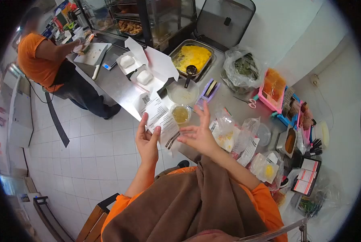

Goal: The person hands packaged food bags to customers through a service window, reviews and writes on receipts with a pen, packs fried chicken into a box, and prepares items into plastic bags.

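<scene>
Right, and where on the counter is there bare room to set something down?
Most room: the counter between the knife and the white box. A smaller bare patch lies between the tape dispenser and the scissors. Crowded: around the right hand, with the cup and bowl on one side, bags on the other.

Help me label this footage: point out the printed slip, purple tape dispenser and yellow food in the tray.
Printed slip point(158, 113): head view, middle of its printed face.
Purple tape dispenser point(206, 94): head view, middle of its body.
Yellow food point(193, 55): head view, middle of its surface.
</scene>
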`<state>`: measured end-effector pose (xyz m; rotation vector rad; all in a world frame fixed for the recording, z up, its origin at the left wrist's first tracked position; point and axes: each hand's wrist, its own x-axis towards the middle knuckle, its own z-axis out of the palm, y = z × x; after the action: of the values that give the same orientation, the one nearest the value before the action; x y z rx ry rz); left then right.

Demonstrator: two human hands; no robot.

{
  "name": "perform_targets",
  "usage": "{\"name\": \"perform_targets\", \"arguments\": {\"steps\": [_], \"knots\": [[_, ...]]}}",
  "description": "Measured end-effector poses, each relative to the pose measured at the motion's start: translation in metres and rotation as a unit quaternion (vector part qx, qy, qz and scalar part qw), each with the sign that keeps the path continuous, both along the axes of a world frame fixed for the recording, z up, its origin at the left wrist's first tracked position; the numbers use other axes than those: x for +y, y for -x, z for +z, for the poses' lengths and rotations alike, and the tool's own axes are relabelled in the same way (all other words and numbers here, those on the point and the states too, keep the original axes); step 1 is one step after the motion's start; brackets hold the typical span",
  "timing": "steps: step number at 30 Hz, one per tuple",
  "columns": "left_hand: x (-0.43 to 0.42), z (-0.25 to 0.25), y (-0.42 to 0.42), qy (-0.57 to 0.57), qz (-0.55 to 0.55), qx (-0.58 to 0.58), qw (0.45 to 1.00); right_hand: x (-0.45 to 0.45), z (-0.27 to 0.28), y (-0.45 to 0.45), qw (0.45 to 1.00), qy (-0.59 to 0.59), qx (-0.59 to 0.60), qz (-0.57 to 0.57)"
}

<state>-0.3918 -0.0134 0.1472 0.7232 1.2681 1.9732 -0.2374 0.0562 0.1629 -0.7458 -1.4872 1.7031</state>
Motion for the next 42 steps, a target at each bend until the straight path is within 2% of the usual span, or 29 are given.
{"name": "perform_targets", "arguments": {"steps": [3, 4, 5, 6, 7, 8, 10, 11, 12, 13, 14, 15, 16, 18, 19, 20, 23, 26, 29, 30, 32, 34, 35, 37, 42], "knots": [[-0.01, -0.007, -0.002, 0.005, 0.008, -0.036, 0.999, 0.001, -0.011, 0.0, 0.999, 0.012, 0.032, -0.01], [-0.013, -0.015, 0.001, 0.016, 0.01, -0.043, 0.999, 0.002, -0.008, -0.002, 0.999, -0.051, -0.014, 0.013], [-0.017, -0.018, -0.001, 0.037, 0.1, 0.1, 0.989, 0.003, -0.003, -0.004, 0.991, -0.113, -0.06, 0.036], [-0.02, -0.021, -0.004, 0.056, 0.185, 0.241, 0.951, 0.001, 0.004, -0.006, 0.98, -0.159, -0.091, 0.071], [-0.021, -0.023, -0.005, 0.071, 0.265, 0.375, 0.886, -0.001, 0.01, -0.007, 0.966, -0.207, -0.118, 0.104], [-0.023, -0.02, 0.0, -0.009, 0.243, 0.446, 0.862, -0.004, 0.015, -0.006, 0.95, -0.239, -0.131, 0.15], [-0.035, -0.012, 0.009, 0.033, -0.006, 0.53, 0.847, -0.011, 0.027, -0.006, 0.893, -0.344, -0.187, 0.22], [-0.04, -0.005, 0.009, 0.053, -0.131, 0.559, 0.817, -0.012, 0.034, -0.006, 0.904, -0.294, -0.197, 0.241], [-0.035, 0.008, 0.004, 0.066, -0.211, 0.531, 0.818, -0.01, 0.042, -0.005, 0.91, -0.246, -0.205, 0.262], [-0.035, -0.001, 0.003, 0.092, -0.244, 0.467, 0.845, -0.009, 0.045, -0.005, 0.914, -0.198, -0.212, 0.283], [-0.036, -0.019, 0.005, 0.117, -0.275, 0.4, 0.866, -0.008, 0.034, -0.005, 0.939, -0.242, -0.141, 0.202], [-0.036, -0.029, 0.007, 0.144, -0.304, 0.332, 0.881, -0.001, 0.022, -0.007, 0.94, -0.289, -0.127, 0.131], [-0.034, -0.03, -0.001, 0.112, -0.224, 0.34, 0.907, 0.008, 0.012, -0.011, 0.935, -0.331, -0.112, 0.06], [-0.036, -0.028, -0.007, 0.183, -0.197, 0.253, 0.929, 0.012, 0.003, -0.02, 0.977, -0.214, -0.02, -0.008], [-0.037, -0.027, -0.009, 0.217, -0.181, 0.207, 0.937, 0.011, 0.004, -0.024, 0.997, -0.05, 0.056, -0.004], [-0.038, -0.032, -0.011, 0.189, -0.167, 0.183, 0.95, 0.01, 0.004, -0.025, 0.985, 0.116, 0.128, -0.001], [-0.037, -0.025, -0.015, 0.207, -0.152, 0.184, 0.949, 0.004, -0.004, -0.019, 0.99, 0.095, 0.084, 0.055], [-0.037, -0.034, -0.012, 0.202, -0.169, 0.189, 0.946, 0.003, -0.015, -0.002, 0.994, 0.09, 0.065, 0.01], [-0.031, -0.042, -0.015, 0.188, -0.219, 0.152, 0.945, 0.033, -0.044, 0.002, 0.994, 0.038, 0.06, -0.085], [-0.026, -0.05, -0.019, 0.244, -0.261, 0.12, 0.926, 0.046, -0.055, -0.005, 0.991, 0.029, 0.055, -0.119], [-0.013, -0.065, -0.035, 0.242, -0.324, 0.041, 0.914, 0.077, -0.077, -0.035, 0.975, -0.106, -0.016, -0.195], [0.004, -0.088, -0.057, 0.225, -0.382, -0.012, 0.896, 0.094, -0.085, -0.069, 0.933, -0.13, -0.162, -0.293], [0.012, -0.101, -0.068, 0.21, -0.408, -0.026, 0.888, 0.101, -0.094, -0.086, 0.917, -0.148, -0.209, -0.307], [0.025, -0.115, -0.081, 0.218, -0.431, -0.01, 0.876, 0.109, -0.109, -0.114, 0.875, -0.18, -0.303, -0.332], [0.039, -0.139, -0.088, 0.196, -0.473, -0.038, 0.858, 0.113, -0.144, -0.143, 0.865, -0.144, -0.389, -0.281]]}}
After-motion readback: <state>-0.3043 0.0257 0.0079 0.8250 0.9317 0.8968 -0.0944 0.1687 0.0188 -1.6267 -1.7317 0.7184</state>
